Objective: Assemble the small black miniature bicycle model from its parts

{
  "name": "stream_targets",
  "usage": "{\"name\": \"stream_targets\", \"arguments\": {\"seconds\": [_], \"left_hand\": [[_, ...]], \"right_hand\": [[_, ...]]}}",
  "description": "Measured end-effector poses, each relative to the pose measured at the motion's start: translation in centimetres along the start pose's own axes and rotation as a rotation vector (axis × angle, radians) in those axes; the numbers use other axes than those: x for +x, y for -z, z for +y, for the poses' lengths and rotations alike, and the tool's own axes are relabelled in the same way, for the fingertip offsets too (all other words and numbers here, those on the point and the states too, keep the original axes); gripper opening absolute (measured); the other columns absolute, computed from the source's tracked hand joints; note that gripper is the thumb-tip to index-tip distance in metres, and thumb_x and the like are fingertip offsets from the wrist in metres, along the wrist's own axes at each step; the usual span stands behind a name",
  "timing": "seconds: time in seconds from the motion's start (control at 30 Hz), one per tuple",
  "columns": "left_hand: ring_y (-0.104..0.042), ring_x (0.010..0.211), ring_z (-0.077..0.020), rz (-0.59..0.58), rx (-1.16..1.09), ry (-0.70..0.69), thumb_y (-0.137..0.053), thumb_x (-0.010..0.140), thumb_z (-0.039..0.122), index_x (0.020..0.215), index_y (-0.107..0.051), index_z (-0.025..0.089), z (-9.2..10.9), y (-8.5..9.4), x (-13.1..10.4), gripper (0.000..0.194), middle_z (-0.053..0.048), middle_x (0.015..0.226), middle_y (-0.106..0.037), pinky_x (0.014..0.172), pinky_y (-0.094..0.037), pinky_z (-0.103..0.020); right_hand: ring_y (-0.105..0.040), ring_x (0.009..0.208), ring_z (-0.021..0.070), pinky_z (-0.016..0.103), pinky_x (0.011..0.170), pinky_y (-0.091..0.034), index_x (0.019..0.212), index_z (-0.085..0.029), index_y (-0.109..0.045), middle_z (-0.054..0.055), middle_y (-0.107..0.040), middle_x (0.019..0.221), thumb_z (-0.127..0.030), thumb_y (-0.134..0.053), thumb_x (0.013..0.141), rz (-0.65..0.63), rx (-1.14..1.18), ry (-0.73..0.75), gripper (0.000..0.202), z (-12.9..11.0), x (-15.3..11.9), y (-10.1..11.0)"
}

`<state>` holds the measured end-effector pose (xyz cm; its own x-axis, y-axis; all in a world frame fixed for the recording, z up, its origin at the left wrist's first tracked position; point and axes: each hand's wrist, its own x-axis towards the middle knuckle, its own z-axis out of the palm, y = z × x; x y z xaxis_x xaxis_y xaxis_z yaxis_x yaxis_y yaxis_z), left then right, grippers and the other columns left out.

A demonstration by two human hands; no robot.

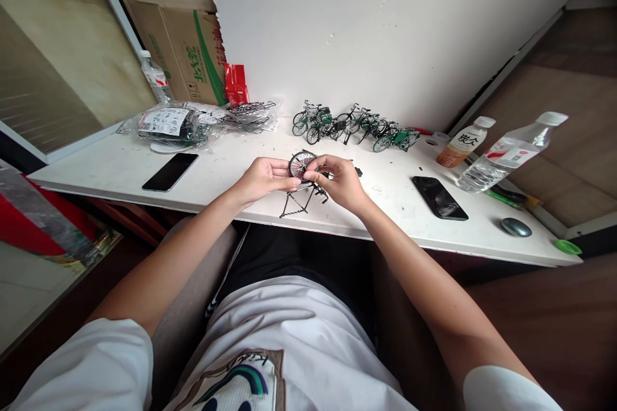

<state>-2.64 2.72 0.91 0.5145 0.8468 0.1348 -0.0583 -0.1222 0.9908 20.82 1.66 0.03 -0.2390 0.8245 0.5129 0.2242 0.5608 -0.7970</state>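
A small spoked wheel (300,164) with a dark rim stands upright between my hands, above the white table's front part. My left hand (265,178) grips its left side between thumb and fingers. On the other side, my right hand (337,181) is closed in a pinch at the wheel's hub; any small part between those fingertips is too small to tell. Just below the wheel, a thin dark miniature bicycle frame (295,200) lies near the table's front edge, partly hidden by my right hand.
Several miniature bicycles (354,125) stand along the back of the white table (231,170). Bagged parts (168,123) and a phone (170,172) lie left. On the right are another phone (439,198), a water bottle (511,153), a drink bottle (465,142) and a dark mouse (516,227).
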Motion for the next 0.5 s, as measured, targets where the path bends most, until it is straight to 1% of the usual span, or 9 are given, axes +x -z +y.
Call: {"name": "stream_targets", "arguments": {"seconds": [0.13,0.23,0.37,0.43,0.5], "left_hand": [[-0.079,0.098,-0.025,0.022,-0.014,0.003,-0.102,0.067,0.044,0.119,-0.083,0.012,0.11,-0.22,-0.02,0.064,-0.016,0.117,-0.082,0.095,-0.065,-0.041],[-0.079,0.097,-0.0251,0.031,-0.011,-0.015,-0.102,0.068,0.045,0.12,-0.083,0.013,0.15,-0.12,-0.04,0.064,-0.016,0.116,-0.083,0.095,-0.065,-0.041],[-0.079,0.101,-0.0265,0.042,-0.016,-0.04,-0.101,0.069,0.046,0.121,-0.082,0.012,0.03,-0.01,0.0,0.065,-0.017,0.119,-0.082,0.094,-0.065,-0.04],[-0.079,0.099,-0.0255,0.041,-0.012,-0.04,-0.102,0.069,0.046,0.12,-0.083,0.012,-0.06,-0.02,0.04,0.064,-0.016,0.118,-0.082,0.093,-0.065,-0.039],[-0.079,0.097,-0.0241,0.04,-0.012,-0.041,-0.101,0.069,0.045,0.119,-0.083,0.012,-0.1,-0.05,0.08,0.062,-0.015,0.117,-0.082,0.092,-0.065,-0.038]], "right_hand": [[-0.075,0.099,0.0265,0.042,0.095,-0.061,0.092,-0.02,-0.077,0.009,-0.079,0.098,-0.072,-0.085,0.081,0.048,0.013,-0.005,0.053,0.15,0.1,-0.03],[-0.074,0.102,0.026,0.043,0.098,-0.061,0.093,-0.02,-0.077,0.009,-0.079,0.102,-0.07,-0.09,0.076,0.025,0.076,-0.029,0.054,0.21,0.23,0.14],[-0.074,0.103,0.0239,0.044,0.104,-0.06,0.098,-0.02,-0.08,0.008,-0.08,0.105,-0.065,-0.095,0.072,-0.016,0.202,-0.112,0.055,0.46,0.34,0.3],[-0.075,0.102,0.0237,0.044,0.102,-0.061,0.098,-0.02,-0.081,0.008,-0.08,0.104,-0.063,-0.096,0.071,-0.007,0.232,-0.129,0.053,0.54,0.35,0.23],[-0.075,0.102,0.024,0.043,0.099,-0.062,0.096,-0.02,-0.081,0.008,-0.081,0.104,-0.061,-0.097,0.07,0.016,0.238,-0.115,0.051,0.52,0.34,0.1]]}}
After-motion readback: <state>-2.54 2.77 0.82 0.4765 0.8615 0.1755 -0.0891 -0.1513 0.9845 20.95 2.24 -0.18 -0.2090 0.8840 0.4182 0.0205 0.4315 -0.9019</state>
